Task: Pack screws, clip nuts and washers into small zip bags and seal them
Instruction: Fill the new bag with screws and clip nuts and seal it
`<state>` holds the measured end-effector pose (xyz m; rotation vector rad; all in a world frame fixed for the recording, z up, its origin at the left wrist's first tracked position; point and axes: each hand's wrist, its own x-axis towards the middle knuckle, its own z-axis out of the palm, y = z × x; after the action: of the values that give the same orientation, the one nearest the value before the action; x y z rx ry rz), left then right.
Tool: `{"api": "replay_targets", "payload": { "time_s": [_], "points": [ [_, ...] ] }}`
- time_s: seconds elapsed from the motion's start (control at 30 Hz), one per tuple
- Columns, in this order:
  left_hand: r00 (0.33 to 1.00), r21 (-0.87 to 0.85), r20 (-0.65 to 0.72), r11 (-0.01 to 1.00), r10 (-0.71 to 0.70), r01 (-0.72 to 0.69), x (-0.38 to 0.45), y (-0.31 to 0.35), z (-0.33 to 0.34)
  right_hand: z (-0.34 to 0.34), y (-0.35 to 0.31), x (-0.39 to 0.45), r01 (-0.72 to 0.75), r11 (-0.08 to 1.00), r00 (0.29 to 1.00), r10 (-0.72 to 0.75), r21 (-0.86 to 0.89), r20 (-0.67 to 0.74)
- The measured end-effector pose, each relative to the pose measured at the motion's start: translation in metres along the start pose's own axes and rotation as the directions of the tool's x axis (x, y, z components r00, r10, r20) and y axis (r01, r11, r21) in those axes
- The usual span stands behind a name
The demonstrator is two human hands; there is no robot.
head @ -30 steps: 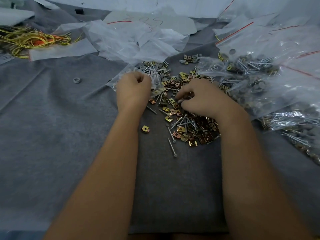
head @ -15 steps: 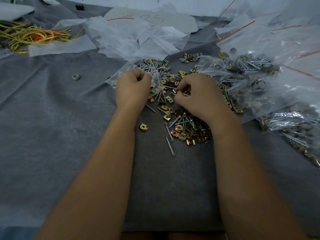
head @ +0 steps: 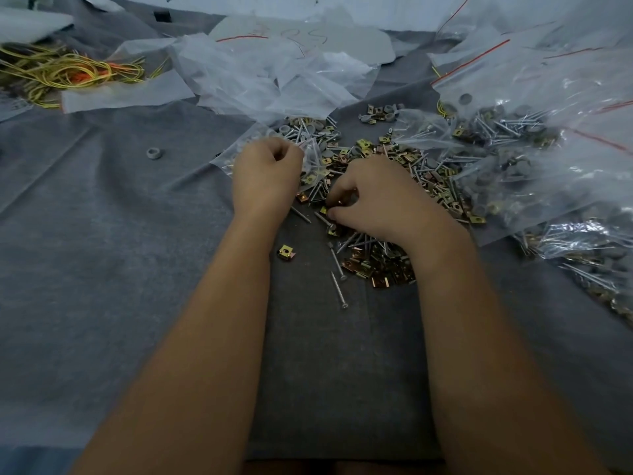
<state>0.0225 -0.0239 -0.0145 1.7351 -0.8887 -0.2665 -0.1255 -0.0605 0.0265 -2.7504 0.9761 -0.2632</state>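
A heap of brass clip nuts [head: 380, 269], silver screws [head: 337, 262] and grey washers [head: 308, 126] lies on the grey cloth in the middle. My left hand [head: 265, 178] is closed on the mouth of a small clear zip bag [head: 315, 156] that holds some hardware. My right hand [head: 380, 200] rests on the heap, thumb and fingertips pinched on a clip nut at its left edge. One clip nut [head: 286, 252] lies apart, near my left wrist. Two loose screws [head: 339, 291] lie just in front of the heap.
Filled clear bags with red seal lines [head: 534, 142] are piled at the right. Empty bags [head: 260, 80] lie at the back. A bundle of yellow wires [head: 65, 72] sits far left. A lone grey washer [head: 154, 153] lies on the cloth [head: 102, 252].
My right hand rose toward the bag with a piece half a second ago and has now dropped back onto the near part of the heap. My left hand has kept its hold on the bag.
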Motion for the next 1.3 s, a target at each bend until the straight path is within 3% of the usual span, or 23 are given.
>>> {"api": "replay_targets", "payload": {
  "time_s": [0.3, 0.47, 0.6, 0.77, 0.87, 0.97, 1.2, 1.3],
  "points": [
    [0.999, -0.047, 0.016, 0.998, 0.041, -0.040, -0.008, 0.007, -0.002, 0.009, -0.002, 0.004, 0.002, 1.000, 0.996, -0.002, -0.003, -0.095],
    [0.999, -0.060, 0.007, 0.997, 0.051, -0.050, -0.009, 0.008, -0.002, 0.012, 0.007, 0.002, -0.043, 0.904, 0.939, 0.182, 0.426, -0.292],
    [0.997, -0.086, 0.045, 0.994, 0.065, -0.061, -0.011, 0.011, -0.002, 0.016, 0.000, 0.006, 0.043, 0.862, 0.900, 0.186, 0.505, -0.394],
    [0.998, -0.065, 0.025, 0.997, 0.054, -0.052, -0.010, 0.010, -0.002, 0.009, 0.000, 0.003, -0.012, 0.862, 0.942, 0.179, 0.507, -0.282],
    [0.999, -0.059, 0.023, 0.998, 0.024, -0.022, -0.010, 0.009, -0.001, -0.003, 0.006, -0.004, -0.112, 0.907, 0.992, 0.126, 0.407, -0.008],
    [0.999, -0.056, 0.032, 0.998, 0.002, 0.000, -0.010, 0.009, -0.001, -0.006, 0.008, -0.008, -0.155, 0.934, 0.976, 0.095, 0.323, 0.194],
    [0.999, -0.011, 0.042, 1.000, 0.000, 0.000, -0.008, 0.007, 0.002, -0.001, 0.002, -0.004, -0.149, 0.964, 0.988, 0.135, 0.218, 0.078],
    [0.999, 0.015, 0.051, 1.000, 0.000, -0.001, -0.007, 0.006, 0.002, 0.004, 0.002, -0.002, -0.135, 0.959, 0.991, 0.135, 0.249, 0.019]
  ]
}}
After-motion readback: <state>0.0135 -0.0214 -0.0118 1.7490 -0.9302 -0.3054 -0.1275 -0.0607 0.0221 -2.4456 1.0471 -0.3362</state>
